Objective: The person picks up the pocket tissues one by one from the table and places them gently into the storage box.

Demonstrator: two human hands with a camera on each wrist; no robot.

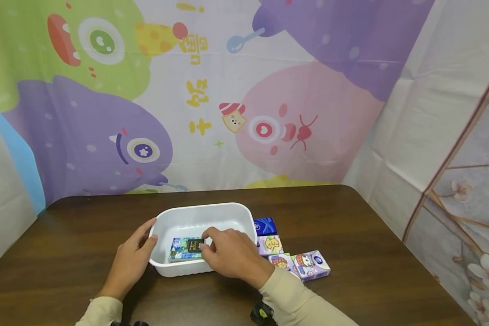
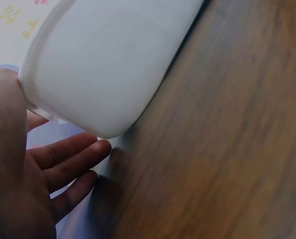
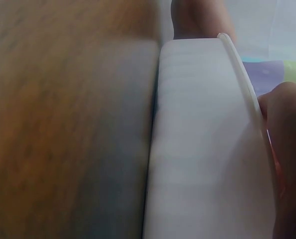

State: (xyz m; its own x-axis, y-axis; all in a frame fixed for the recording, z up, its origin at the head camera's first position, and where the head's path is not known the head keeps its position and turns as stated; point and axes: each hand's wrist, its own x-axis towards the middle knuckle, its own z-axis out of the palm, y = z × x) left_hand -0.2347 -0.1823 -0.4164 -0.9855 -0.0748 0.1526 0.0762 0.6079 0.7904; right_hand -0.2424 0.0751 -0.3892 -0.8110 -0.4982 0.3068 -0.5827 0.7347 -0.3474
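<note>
A white plastic basin (image 1: 203,268) stands on the table. Inside it, toward the left, lies a blue-green tissue pack (image 1: 180,246) with a black label. My right hand (image 1: 232,253) reaches over the near rim and pinches the right end of this pack between thumb and index finger. The remaining right fingers are hidden behind the hand. At the basin's left end my left hand (image 1: 132,258) touches the rim with thumb and index finger. In the left wrist view its other fingers (image 2: 75,154) extend loosely beside the outer wall. The right wrist view shows mostly the basin's side (image 3: 203,139).
Right of the basin are a dark blue pack (image 1: 266,226), a purple pack with a yellow figure (image 1: 270,244), a partly covered purple pack (image 1: 280,261) and a white-purple pack (image 1: 313,266). A cartoon-print cloth (image 1: 212,167) hangs behind the brown table (image 1: 375,271).
</note>
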